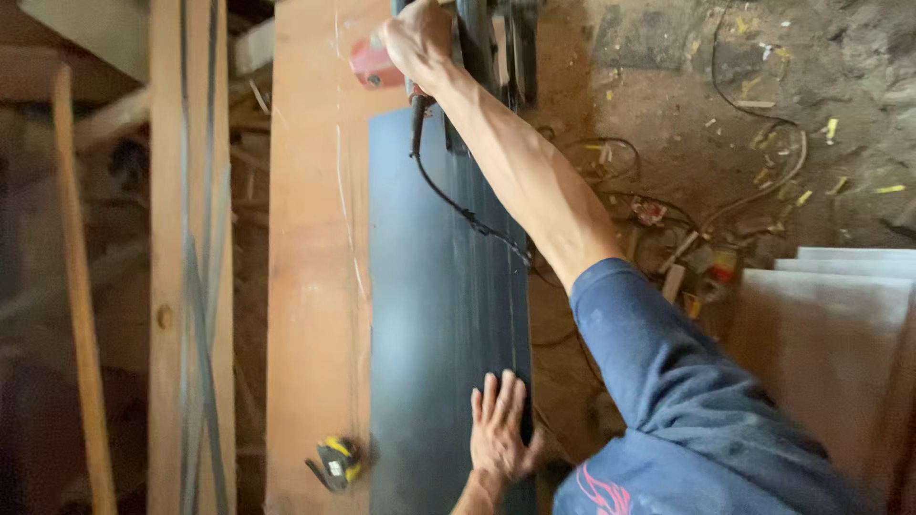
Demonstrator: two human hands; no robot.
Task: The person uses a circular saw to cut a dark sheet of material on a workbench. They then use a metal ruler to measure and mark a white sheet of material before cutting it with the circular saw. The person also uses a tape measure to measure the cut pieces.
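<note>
A long reddish-brown board runs away from the viewer and carries everything else, serving as the worktop. On its right half lies a dark panel, a flat sheet laid lengthwise with its left edge on the board, while its right edge looks to overhang the dirt floor, probably so that edge can be worked with nothing underneath. A second pale plank stands parallel to the left, well apart from the panel.

At the far end of the panel sits a power saw, its body dark with a red part to the left (only partly in view, cut off by the top of the picture). The right hand is stretched out at arm's length and wrapped around the saw's grip, fingers closed on it. A black cord trails back from the tool across the panel, lying loose beside the forearm.

The left hand lies flat on the near end of the panel, fingers spread and open, holding nothing; pressing down like this would keep the sheet from shifting.

A yellow-and-black tape measure rests on the board just beside the panel's near left edge, close by the left hand. Scraps and tangled wires litter the floor.
</note>
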